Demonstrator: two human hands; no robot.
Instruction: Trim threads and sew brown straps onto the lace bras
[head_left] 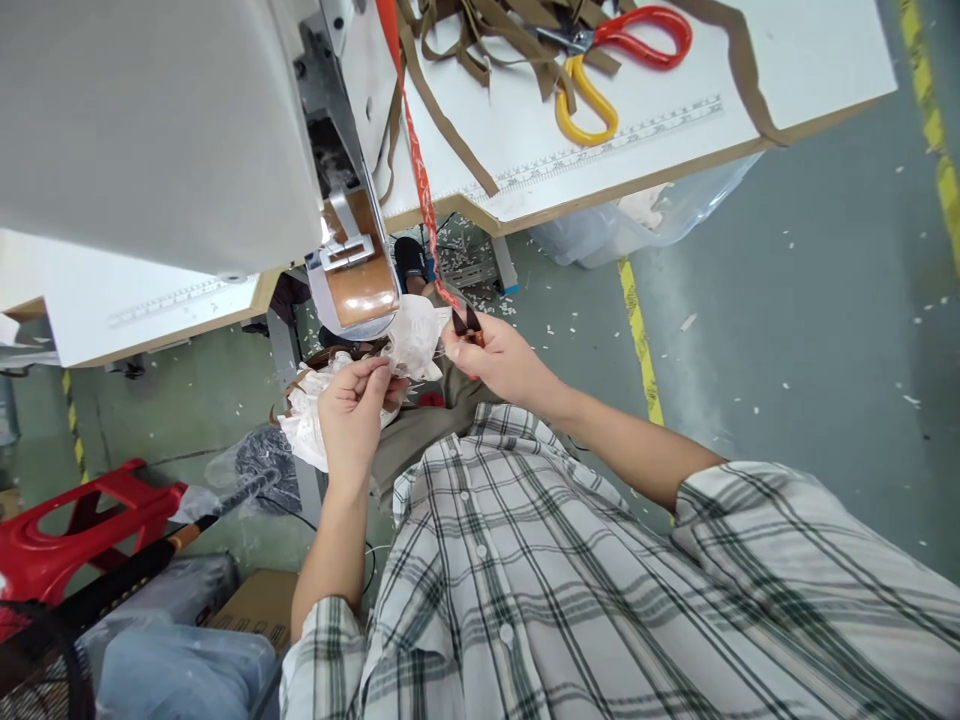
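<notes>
My left hand (351, 412) is closed, its thumb and fingers pinching the edge of a piece of thin white fabric (415, 335). My right hand (506, 362) is wrapped around small thread snips (469, 326) whose dark blades point up and stand slightly apart. Its fingertips are by the right edge of the same fabric; whether they also grip it I cannot tell. A twisted red cord (421, 180) runs from above down to the snips. The fabric hangs just below the rounded, brown-covered end of a sewing machine arm (364, 295). More white fabric (304, 415) bunches behind my left hand.
Red-and-yellow-handled scissors (589, 75) and brown fabric strips (450, 130) lie on the white worktable (675, 150). Beneath its edge hangs a clear plastic bag (645, 225). A red stool (82, 525) and plastic-wrapped bins (180, 665) stand lower left. Scraps litter the floor.
</notes>
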